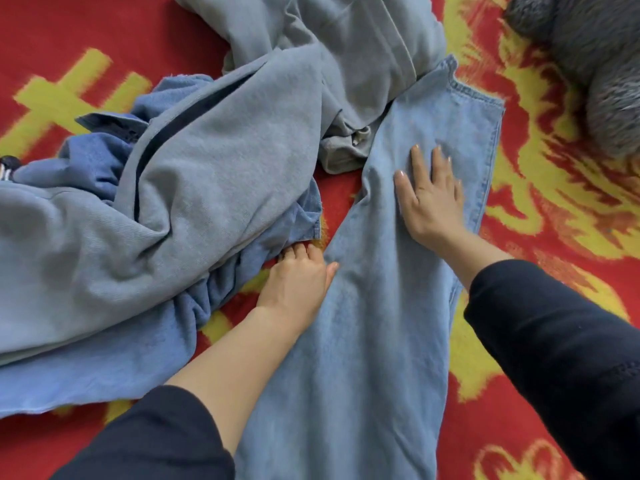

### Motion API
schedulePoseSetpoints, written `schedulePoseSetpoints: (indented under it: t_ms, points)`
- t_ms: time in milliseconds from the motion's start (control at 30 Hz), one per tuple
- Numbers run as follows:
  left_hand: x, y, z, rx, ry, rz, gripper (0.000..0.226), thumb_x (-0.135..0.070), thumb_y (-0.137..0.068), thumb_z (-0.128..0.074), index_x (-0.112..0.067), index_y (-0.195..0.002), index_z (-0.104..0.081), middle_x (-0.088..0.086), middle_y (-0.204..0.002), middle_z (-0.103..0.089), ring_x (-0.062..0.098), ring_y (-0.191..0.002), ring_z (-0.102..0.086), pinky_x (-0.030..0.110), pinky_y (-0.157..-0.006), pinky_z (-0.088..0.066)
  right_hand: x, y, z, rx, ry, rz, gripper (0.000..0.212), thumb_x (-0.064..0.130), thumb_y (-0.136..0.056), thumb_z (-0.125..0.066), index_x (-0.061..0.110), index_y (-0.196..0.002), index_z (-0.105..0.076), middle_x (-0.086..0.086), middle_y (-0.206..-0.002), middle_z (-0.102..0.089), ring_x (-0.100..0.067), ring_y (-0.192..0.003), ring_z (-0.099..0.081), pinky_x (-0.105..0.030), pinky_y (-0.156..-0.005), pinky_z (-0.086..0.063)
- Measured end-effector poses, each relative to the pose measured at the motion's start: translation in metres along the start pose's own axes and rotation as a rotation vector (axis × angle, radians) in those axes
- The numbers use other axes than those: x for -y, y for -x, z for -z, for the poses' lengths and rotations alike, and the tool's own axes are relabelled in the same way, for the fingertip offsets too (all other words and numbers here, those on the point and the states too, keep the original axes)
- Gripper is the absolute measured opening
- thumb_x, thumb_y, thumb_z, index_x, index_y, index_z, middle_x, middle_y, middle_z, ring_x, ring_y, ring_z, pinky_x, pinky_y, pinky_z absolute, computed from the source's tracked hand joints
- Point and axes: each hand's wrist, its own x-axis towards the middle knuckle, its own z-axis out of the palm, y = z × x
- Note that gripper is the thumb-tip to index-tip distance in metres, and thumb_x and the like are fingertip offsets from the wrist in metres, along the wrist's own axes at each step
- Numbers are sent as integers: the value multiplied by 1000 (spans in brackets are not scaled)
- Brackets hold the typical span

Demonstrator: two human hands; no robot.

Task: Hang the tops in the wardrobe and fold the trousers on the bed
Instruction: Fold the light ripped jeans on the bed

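Single wide-angle view, worn on the head. Facing forward and steeply down, from close above, onto a red and yellow patterned woven bed cover (pixel 540 216) filling the frame to all four sides. Near enough for both forearms in dark sleeves (pixel 554 341) to reach in from the frame's lower edge and right side, with left hand (pixel 298 278) and right hand (pixel 429 202) mid-frame at long light blue denim trousers (pixel 363 358).

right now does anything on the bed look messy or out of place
Yes: a grey garment lies crumpled in a heap over blue clothes left of the jeans, which the right hand presses flat.
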Motion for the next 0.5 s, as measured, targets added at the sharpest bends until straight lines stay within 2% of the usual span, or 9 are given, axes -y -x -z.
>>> schedulePoseSetpoints:
  t_ms: [67, 133, 200, 267, 333, 400, 433, 500]
  points:
    - [0, 1, 10, 58, 0, 17, 38, -44, -92, -48, -8, -92, -62, 10, -85, -67, 22, -76, -67, 28, -60, -49, -21, 31, -8, 11, 76, -41, 60, 56, -100, -19, 36, -154, -1, 2, -162, 10, -18, -148, 13, -44, -119, 5]
    - [0, 3, 12, 82, 84, 14, 39, -43, -99, -37, -9, -115, -48, 12, -111, -61, 25, -102, -61, 32, -76, -47, -43, 58, -14, 28, 117, -165, 63, 58, -98, -19, 37, -153, 4, 4, -162, 12, -18, -148, 14, -48, -118, 4]
    - [0, 11, 14, 57, 197, 13, 39, -43, -99, -38, -8, -117, -42, 13, -121, -54, 28, -113, -53, 34, -85, -40, -54, 72, -15, 44, 63, -364, 67, 59, -98, -20, 33, -153, 7, 2, -162, 14, -21, -148, 13, -53, -117, 2]
    - [4, 19, 16, 73, 358, 40, 39, -40, -96, -48, -6, -114, -42, 15, -121, -52, 30, -116, -49, 34, -88, -35, -52, 78, -11, 54, -49, -522, 69, 54, -99, -23, 24, -155, 5, 0, -162, 12, -24, -149, 10, -56, -116, -3]
    - [14, 28, 10, 120, 557, 78, 45, -38, -92, -56, -4, -118, -42, 13, -119, -52, 30, -116, -48, 32, -89, -34, -49, 90, -10, 37, -155, -526, 70, 48, -100, -31, 16, -155, -2, -1, -163, 7, -24, -149, 5, -54, -116, -8]
    - [25, 45, 2, 167, 652, 83, 65, -39, -90, -60, -6, -138, -33, 10, -135, -47, 27, -128, -42, 32, -102, -34, -50, 117, -17, 32, -216, -439, 75, 48, -97, -41, 16, -155, -7, -1, -163, 2, -22, -149, 2, -49, -117, -9]
    - [29, 61, -2, 195, 661, 71, 75, -41, -89, -60, -8, -146, -24, 9, -147, -37, 24, -138, -32, 36, -111, -27, -54, 140, -25, 42, -212, -403, 79, 51, -95, -44, 17, -155, -7, -1, -163, 0, -21, -150, 1, -45, -119, -9]
    - [32, 104, -11, 236, 640, 48, 84, -39, -88, -62, -13, -151, -14, 6, -159, -16, 19, -147, -10, 41, -119, -12, -59, 191, -44, 52, -187, -394, 84, 57, -92, -46, 20, -155, -6, 1, -163, -1, -19, -150, -1, -43, -120, -10]
